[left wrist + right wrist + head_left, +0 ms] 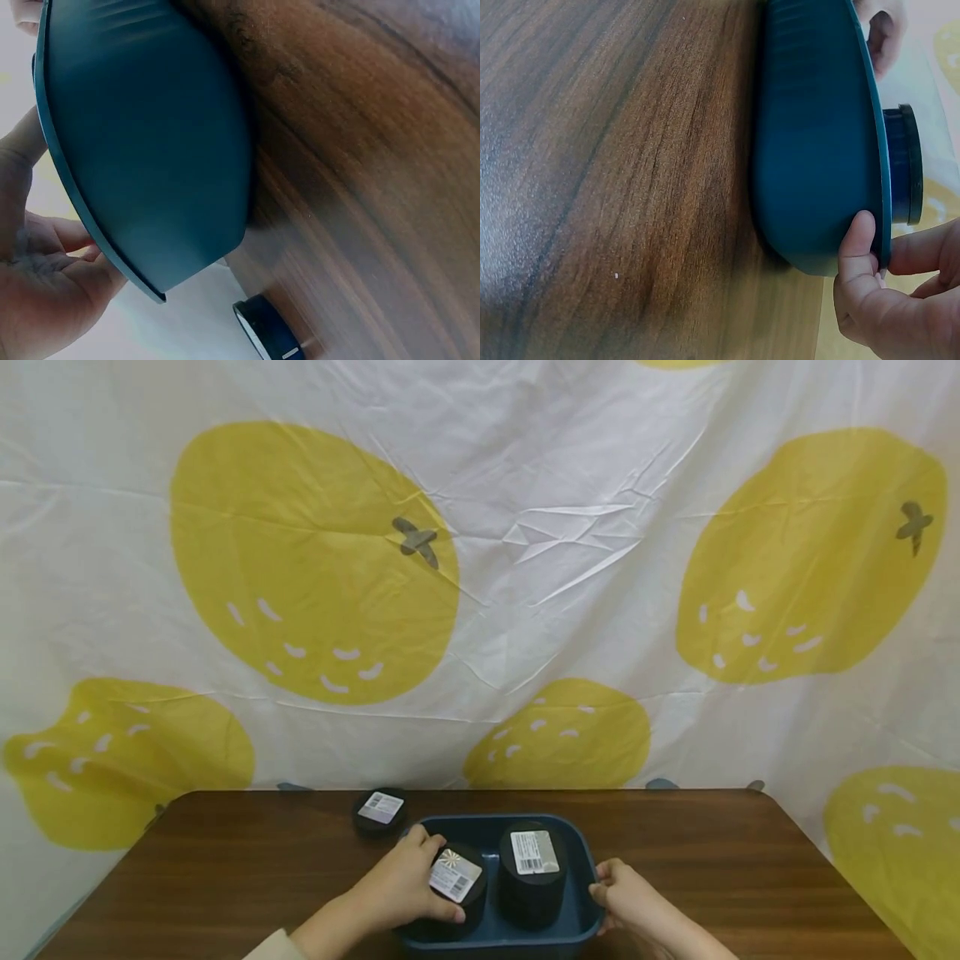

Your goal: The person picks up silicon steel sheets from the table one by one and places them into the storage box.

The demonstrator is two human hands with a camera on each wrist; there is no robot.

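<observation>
A dark blue tray point(579, 893) holds two black round containers with white labels on top. My left hand point(397, 881) grips the left labelled container point(474, 900), thumb on its near side and fingers at the far side. The right container point(531, 893) stands taller beside it and pokes above the rim in the right wrist view. My right hand point(626, 893) pinches the tray's right rim, with the thumb and fingers on either side of the wall point(817, 150). In the left wrist view the left palm shows behind the tray's outer wall point(150, 142).
Behind the tray's left corner, a low black round container point(379, 812) with a white label lies on the brown wooden table point(247, 877). A white curtain point(555, 552) with yellow fruit prints hangs right behind the table's far edge.
</observation>
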